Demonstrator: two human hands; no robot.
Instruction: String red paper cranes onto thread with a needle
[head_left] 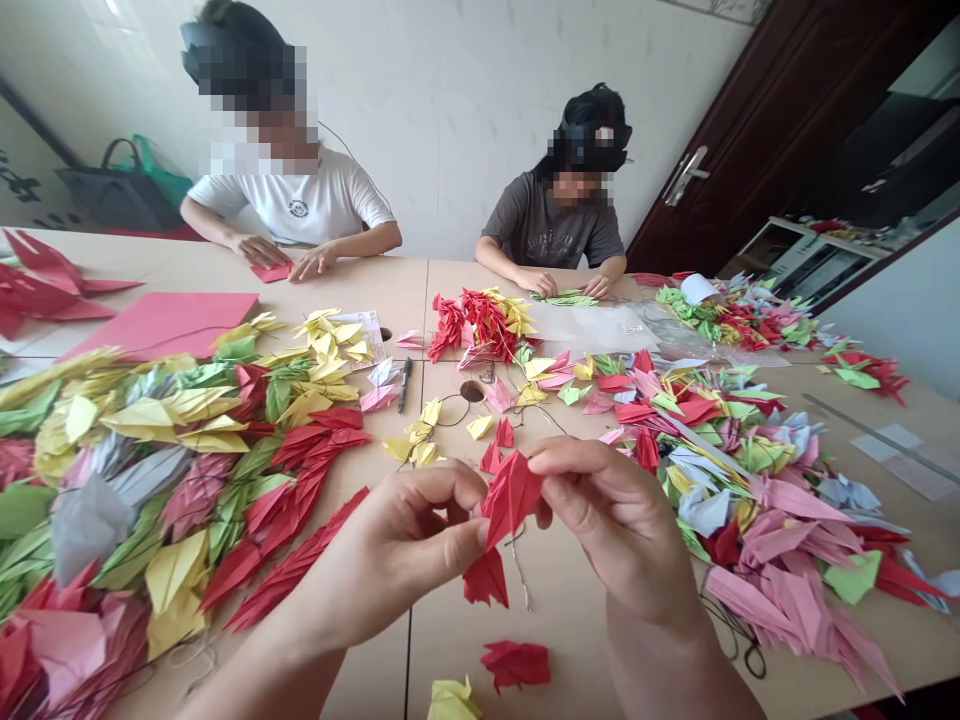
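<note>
Both my hands meet over the table's near middle, pinching a red folded paper piece (511,493). My left hand (401,540) is closed, thumb and fingers gripping the piece's left side. My right hand (615,515) is closed on its upper right edge. A second red folded piece (486,579) hangs just below, and a thin thread (520,572) dangles under the hands. Another red folded piece (516,663) lies on the table close to me, beside a yellow one (452,700).
Heaps of folded paper pieces in red, yellow, green and pink cover the table's left (150,470) and right (750,470). A black pen (404,384) lies mid-table. Two people sit opposite, one (289,205) folding red paper, the other (562,225) handling green paper. A red sheet (169,322) lies at left.
</note>
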